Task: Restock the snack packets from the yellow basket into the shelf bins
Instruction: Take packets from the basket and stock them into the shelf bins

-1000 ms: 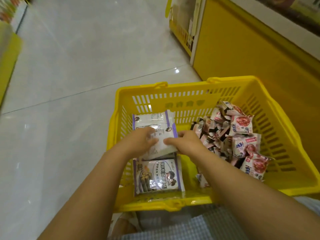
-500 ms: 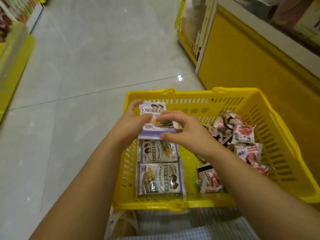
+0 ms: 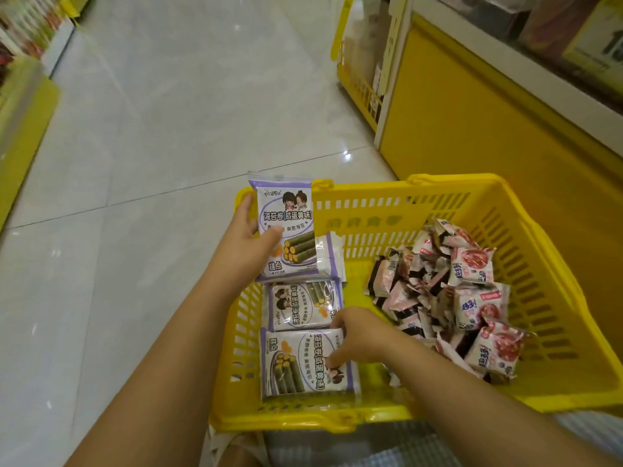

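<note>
Head view: your right hand (image 3: 350, 338) pinches the near packet (image 3: 303, 362) at its 3 o'clock edge (long axis 9-to-3), your left hand (image 3: 247, 244) gripping the raised packet (image 3: 286, 227) toward 12.

The right hand (image 3: 354, 335) leaves the purple packet (image 3: 286, 227), drops and grips the near packet (image 3: 300, 365) at 7 o'clock in the yellow basket (image 3: 371, 188); the left hand (image 3: 246, 246) alone now raises the purple packet upright toward 11 o'clock

One yellow basket (image 3: 455, 181); four purple seaweed-roll packets (image 3: 286, 230); perhaps a dozen-odd pink packets (image 3: 472, 271), heaped.
</note>
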`<state>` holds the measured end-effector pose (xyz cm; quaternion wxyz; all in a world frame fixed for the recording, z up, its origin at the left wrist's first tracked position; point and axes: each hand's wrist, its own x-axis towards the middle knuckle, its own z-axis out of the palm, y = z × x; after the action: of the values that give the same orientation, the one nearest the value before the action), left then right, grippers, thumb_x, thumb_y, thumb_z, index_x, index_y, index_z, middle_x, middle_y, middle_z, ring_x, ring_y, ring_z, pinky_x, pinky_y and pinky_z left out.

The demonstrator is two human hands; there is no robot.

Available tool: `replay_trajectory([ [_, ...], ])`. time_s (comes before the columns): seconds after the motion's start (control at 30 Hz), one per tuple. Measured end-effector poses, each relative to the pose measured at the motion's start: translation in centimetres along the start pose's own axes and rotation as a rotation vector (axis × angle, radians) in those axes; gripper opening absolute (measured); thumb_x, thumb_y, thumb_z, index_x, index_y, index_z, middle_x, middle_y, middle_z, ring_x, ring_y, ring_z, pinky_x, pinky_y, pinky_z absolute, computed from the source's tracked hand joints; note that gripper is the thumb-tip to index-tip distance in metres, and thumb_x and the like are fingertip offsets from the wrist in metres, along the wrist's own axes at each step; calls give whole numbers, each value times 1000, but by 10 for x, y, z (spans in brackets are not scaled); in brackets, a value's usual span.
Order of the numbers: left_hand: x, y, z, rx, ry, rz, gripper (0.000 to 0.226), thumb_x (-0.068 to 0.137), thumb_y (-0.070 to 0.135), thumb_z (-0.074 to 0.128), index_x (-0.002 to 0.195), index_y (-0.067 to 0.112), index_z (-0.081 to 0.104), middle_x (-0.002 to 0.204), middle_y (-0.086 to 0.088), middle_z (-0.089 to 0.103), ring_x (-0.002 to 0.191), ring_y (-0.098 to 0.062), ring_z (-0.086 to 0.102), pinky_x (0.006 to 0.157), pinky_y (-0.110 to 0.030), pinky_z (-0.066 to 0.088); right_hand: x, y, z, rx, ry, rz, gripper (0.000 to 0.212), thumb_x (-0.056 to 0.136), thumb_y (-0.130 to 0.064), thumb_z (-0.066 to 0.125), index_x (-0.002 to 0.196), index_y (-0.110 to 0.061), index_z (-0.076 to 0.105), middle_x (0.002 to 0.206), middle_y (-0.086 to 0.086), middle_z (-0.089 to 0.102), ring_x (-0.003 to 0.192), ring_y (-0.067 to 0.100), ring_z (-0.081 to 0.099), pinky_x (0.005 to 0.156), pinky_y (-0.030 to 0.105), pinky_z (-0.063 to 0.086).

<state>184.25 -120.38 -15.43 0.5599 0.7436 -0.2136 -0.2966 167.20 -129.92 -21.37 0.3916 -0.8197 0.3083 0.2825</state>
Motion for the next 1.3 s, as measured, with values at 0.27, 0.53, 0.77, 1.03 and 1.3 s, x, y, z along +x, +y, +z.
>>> replay_trajectory([
  [0.27, -3, 6, -1, 21, -8, -11, 23, 99, 17, 51, 120, 22, 55, 108, 1, 71, 89, -15, 71, 65, -28, 58, -32, 3, -64, 368, -62, -199, 20, 74, -15, 78, 92, -12, 70, 92, 2, 74, 85, 15, 72, 74, 28, 59],
  [0.53, -16, 9, 13, 38, -287, -86, 27, 101, 39, 41, 121, 35, 59, 108, 6, 72, 93, -17, 71, 79, -44, 58, -39, -39, -100, 557, 480, -493, 17, 80, -20, 76, 94, -17, 69, 81, 2, 74, 64, 5, 67, 56, 20, 54],
  [0.77, -13, 1, 14, 7, -271, 60, 49, 84, 30, 72, 127, 28, 50, 109, 7, 71, 98, -13, 70, 74, -24, 57, -13, -41, -85, 688, 759, -532, 29, 78, -31, 77, 104, -26, 67, 93, -12, 67, 79, 0, 61, 62, 16, 49],
  [1.03, -7, -2, 1, 63, 205, 245, 60, 87, 37, 68, 139, 25, 40, 123, 7, 62, 108, -9, 63, 91, -45, 54, 12, 3, -21, 432, 116, 16, 59, 91, -42, 60, 138, -16, 38, 131, 3, 52, 102, 13, 50, 84, 28, 42],
  [1.3, -10, -8, 1, 76, 332, 307, 51, 89, 36, 64, 134, 24, 43, 112, 16, 65, 101, -1, 64, 82, -27, 57, 36, 2, -4, 635, 267, 125, 77, 85, -27, 72, 145, -11, 27, 137, 11, 46, 116, 26, 52, 83, 29, 43],
])
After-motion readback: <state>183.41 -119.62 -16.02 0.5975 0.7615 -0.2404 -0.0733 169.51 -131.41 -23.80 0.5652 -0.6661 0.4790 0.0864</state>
